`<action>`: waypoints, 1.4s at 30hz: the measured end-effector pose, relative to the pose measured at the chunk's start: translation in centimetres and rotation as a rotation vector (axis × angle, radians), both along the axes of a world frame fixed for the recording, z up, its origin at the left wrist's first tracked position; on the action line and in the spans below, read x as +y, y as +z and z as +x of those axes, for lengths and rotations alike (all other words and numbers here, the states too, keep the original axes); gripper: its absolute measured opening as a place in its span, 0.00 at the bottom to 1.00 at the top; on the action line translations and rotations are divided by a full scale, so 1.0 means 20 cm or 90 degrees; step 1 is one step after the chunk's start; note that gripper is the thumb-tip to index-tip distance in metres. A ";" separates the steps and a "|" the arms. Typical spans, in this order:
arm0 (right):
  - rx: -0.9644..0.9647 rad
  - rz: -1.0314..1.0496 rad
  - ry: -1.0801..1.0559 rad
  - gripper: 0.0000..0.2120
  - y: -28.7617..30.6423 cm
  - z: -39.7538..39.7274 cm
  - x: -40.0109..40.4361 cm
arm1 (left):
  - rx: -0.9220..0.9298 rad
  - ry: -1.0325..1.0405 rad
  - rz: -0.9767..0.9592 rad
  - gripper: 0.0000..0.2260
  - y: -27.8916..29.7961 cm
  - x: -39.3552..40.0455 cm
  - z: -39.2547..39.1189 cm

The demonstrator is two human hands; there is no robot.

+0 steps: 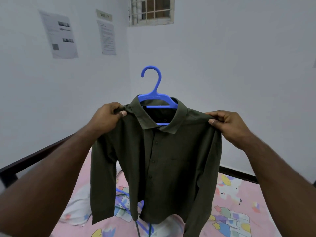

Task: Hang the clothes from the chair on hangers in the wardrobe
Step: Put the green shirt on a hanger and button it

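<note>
A dark olive button-up shirt (159,168) hangs on a blue plastic hanger (154,93), held up in front of me above the bed. The hanger's hook rises above the collar and its bars show inside the neck opening. My left hand (106,117) pinches the shirt's left shoulder. At the other shoulder, my right hand (227,125) pinches the fabric. Both sleeves hang down freely. No chair or wardrobe is in view.
Below the shirt lies a bed with a pink cartoon-print sheet (234,211) and a dark frame (34,156). More hangers (123,200), blue and green, lie on the sheet behind the shirt's hem. Papers (59,34) are stuck on the white wall, and a barred window (152,10) sits high up.
</note>
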State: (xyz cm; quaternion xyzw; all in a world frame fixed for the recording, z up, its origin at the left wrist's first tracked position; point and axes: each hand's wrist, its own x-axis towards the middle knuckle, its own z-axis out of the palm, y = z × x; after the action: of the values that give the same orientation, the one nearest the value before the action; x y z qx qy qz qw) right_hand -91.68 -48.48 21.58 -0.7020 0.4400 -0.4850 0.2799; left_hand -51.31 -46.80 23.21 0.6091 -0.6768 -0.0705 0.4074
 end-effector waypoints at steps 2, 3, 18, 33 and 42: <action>-0.017 -0.007 0.031 0.12 0.02 0.00 -0.01 | -0.001 0.029 -0.015 0.06 0.02 0.07 0.00; -0.024 -0.010 0.047 0.12 0.03 0.00 -0.01 | 0.002 0.046 -0.025 0.05 0.03 0.10 -0.01; -0.062 -0.067 0.301 0.10 0.19 0.18 0.01 | 0.040 0.293 -0.101 0.04 0.15 0.73 -0.01; -0.170 -0.047 0.629 0.11 0.31 0.93 0.53 | -0.005 0.600 -0.110 0.04 0.33 2.01 0.13; -0.238 0.049 0.740 0.11 0.48 1.15 1.10 | 0.121 0.740 -0.293 0.15 0.26 2.85 0.08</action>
State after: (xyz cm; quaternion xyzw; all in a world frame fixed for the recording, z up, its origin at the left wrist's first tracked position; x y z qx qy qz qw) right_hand -68.67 -26.51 31.19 -0.7195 -0.0547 -0.3516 0.5963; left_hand -49.71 10.10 28.42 0.7652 -0.1939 0.2559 0.5581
